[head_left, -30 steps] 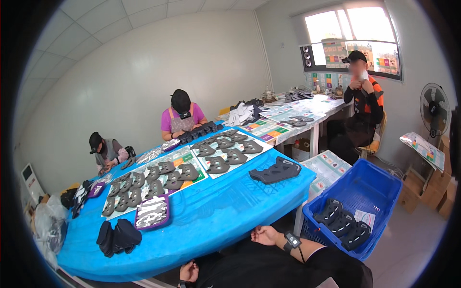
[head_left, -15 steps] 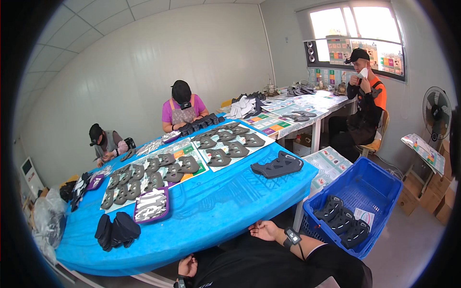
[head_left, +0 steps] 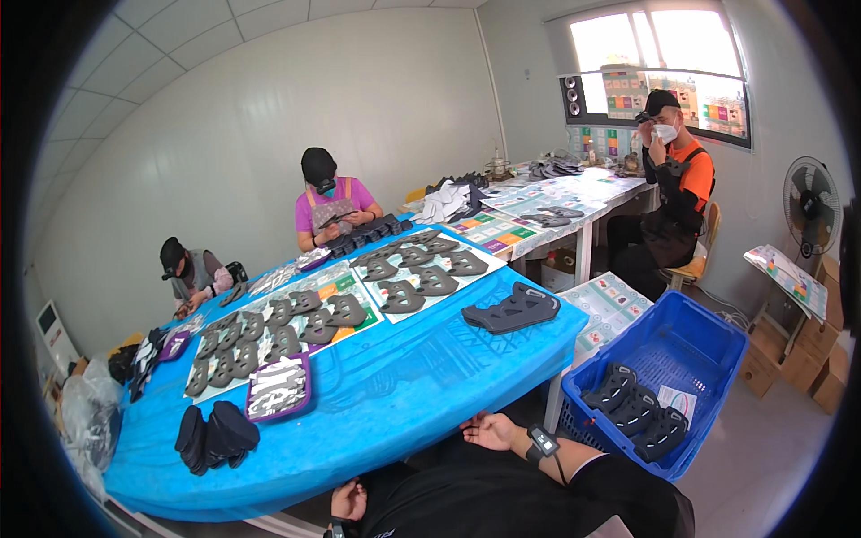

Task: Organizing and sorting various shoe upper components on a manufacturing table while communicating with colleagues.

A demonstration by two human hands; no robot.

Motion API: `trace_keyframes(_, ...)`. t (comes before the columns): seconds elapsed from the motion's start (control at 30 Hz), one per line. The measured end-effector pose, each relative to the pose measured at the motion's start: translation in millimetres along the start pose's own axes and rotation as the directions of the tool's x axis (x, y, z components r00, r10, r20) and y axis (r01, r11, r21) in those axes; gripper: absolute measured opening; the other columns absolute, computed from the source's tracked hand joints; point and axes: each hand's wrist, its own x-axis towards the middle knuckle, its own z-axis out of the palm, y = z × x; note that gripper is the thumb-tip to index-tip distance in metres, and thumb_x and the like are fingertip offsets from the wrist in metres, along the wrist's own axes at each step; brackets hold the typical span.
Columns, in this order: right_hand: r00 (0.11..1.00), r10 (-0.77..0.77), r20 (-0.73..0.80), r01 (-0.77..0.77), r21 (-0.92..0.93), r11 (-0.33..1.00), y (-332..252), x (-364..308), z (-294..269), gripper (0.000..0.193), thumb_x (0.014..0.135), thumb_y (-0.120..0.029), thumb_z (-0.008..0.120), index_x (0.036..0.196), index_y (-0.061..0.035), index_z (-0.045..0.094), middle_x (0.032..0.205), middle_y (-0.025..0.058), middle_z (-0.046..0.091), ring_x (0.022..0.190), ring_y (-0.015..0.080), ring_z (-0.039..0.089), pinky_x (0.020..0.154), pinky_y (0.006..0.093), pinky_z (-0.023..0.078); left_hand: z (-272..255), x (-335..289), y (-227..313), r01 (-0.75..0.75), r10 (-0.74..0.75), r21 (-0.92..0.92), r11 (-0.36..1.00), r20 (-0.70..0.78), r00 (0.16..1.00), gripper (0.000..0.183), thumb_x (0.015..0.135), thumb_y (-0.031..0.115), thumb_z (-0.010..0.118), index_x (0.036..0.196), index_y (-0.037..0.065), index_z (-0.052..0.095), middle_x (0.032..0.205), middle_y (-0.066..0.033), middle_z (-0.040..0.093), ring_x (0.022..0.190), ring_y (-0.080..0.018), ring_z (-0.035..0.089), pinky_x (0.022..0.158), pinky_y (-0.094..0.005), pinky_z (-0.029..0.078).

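Blue-covered table (head_left: 386, 430) bears a dark pad (head_left: 504, 320) near its right corner, the right hand (head_left: 490, 431) half-open by its near edge, the left hand (head_left: 349, 499) curled, contents unclear, a crate's (head_left: 700, 359) printed card (head_left: 677, 401) illegible.
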Motion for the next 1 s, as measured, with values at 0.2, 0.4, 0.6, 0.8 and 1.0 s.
trace_keyframes(0.2, 0.999, 0.021, -0.032, -0.020, 0.020, 1.000, 1.5, 4.5, -6.8, 0.012, 0.069, 0.000, 0.043, 0.076, -0.0046, 0.052, 0.089, 0.0133, 0.055, 0.083, 0.0235, 0.050, 0.080, 0.0359, 0.038, -5.7, 3.6, -0.1, 0.013, -0.013, -0.024, 1.000, -0.022, 1.000, 0.014, 0.073, -0.004, 0.049, 0.084, 0.003, 0.054, 0.075, -0.0082, 0.058, 0.064, -0.0165, 0.054, 0.059, -0.0255, 0.045)
trace_keyframes(0.4, 0.993, 0.039, -0.111, -0.043, -0.033, 0.999, 2.3, 7.8, -2.1, 0.009, 0.074, 0.000, 0.045, 0.076, -0.0036, 0.053, 0.085, 0.0110, 0.056, 0.080, 0.0201, 0.051, 0.077, 0.0329, 0.041, 0.4, 2.4, 1.2, 0.017, -0.018, -0.035, 0.999, -0.039, 0.999, 0.011, 0.074, -0.003, 0.049, 0.082, 0.002, 0.054, 0.075, -0.0081, 0.059, 0.063, -0.0166, 0.055, 0.058, -0.0258, 0.045)
trace_keyframes(0.6, 0.989, 0.044, -0.143, -0.050, -0.040, 0.998, 1.6, 4.0, 7.4, 0.009, 0.075, 0.002, 0.044, 0.075, -0.0042, 0.051, 0.081, 0.0101, 0.055, 0.077, 0.0198, 0.051, 0.075, 0.0322, 0.041, -8.4, 3.9, -0.3, 0.041, -0.045, -0.069, 0.997, -0.052, 0.998, 0.011, 0.074, -0.001, 0.049, 0.082, 0.002, 0.055, 0.074, -0.0091, 0.059, 0.062, -0.0175, 0.055, 0.058, -0.0272, 0.045)
trace_keyframes(0.8, 0.985, 0.045, -0.169, -0.052, -0.035, 0.998, 0.3, 4.5, 3.7, 0.009, 0.076, 0.002, 0.044, 0.075, -0.0036, 0.051, 0.081, 0.0106, 0.055, 0.076, 0.0201, 0.051, 0.075, 0.0326, 0.041, -11.0, 10.5, -2.3, 0.054, -0.059, -0.073, 0.996, -0.065, 0.996, 0.011, 0.074, 0.001, 0.048, 0.082, 0.003, 0.055, 0.074, -0.0089, 0.060, 0.061, -0.0175, 0.055, 0.057, -0.0281, 0.045)
trace_keyframes(1.0, 0.985, 0.044, -0.165, -0.052, -0.041, 0.998, -0.8, 7.2, 5.4, 0.007, 0.077, 0.001, 0.043, 0.076, -0.0043, 0.049, 0.081, 0.0120, 0.054, 0.077, 0.0222, 0.051, 0.075, 0.0348, 0.042, -4.2, 8.9, 0.7, 0.049, -0.054, -0.068, 0.997, -0.078, 0.996, 0.010, 0.075, 0.002, 0.047, 0.082, 0.003, 0.055, 0.072, -0.0082, 0.060, 0.060, -0.0171, 0.056, 0.057, -0.0278, 0.045)
